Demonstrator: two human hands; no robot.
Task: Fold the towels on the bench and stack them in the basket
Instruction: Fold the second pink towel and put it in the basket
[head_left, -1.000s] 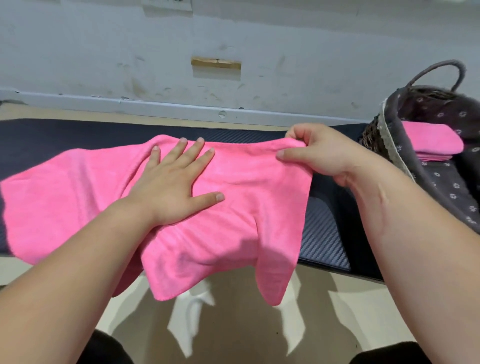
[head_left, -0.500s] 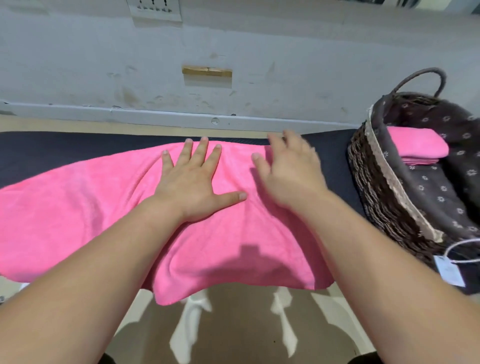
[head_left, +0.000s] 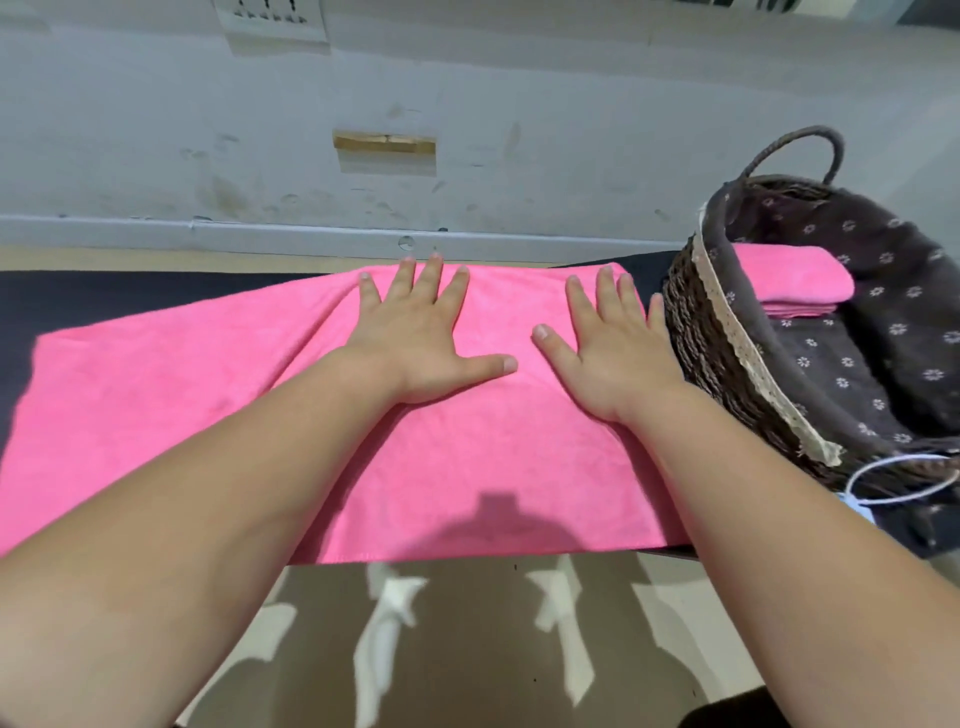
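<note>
A pink towel (head_left: 218, 395) lies spread across the dark bench (head_left: 104, 291), its near edge at the bench's front. My left hand (head_left: 421, 338) rests flat on the towel's middle, fingers apart. My right hand (head_left: 608, 348) lies flat on the towel's right end, fingers apart, its little finger close to the basket. The brown wicker basket (head_left: 701, 332) with a dark flowered lining stands at the right end of the bench. A folded pink towel (head_left: 795, 280) lies inside it.
A white wall (head_left: 467, 156) with a grey ledge runs just behind the bench. A white cord with a tag (head_left: 883, 488) hangs off the basket's near side. Below the bench's front edge is tan floor (head_left: 467, 649).
My right hand let go of the towel's far right corner, then slid right while pressing flat. The towel now lies flat on the bench rather than hanging off the front edge.
</note>
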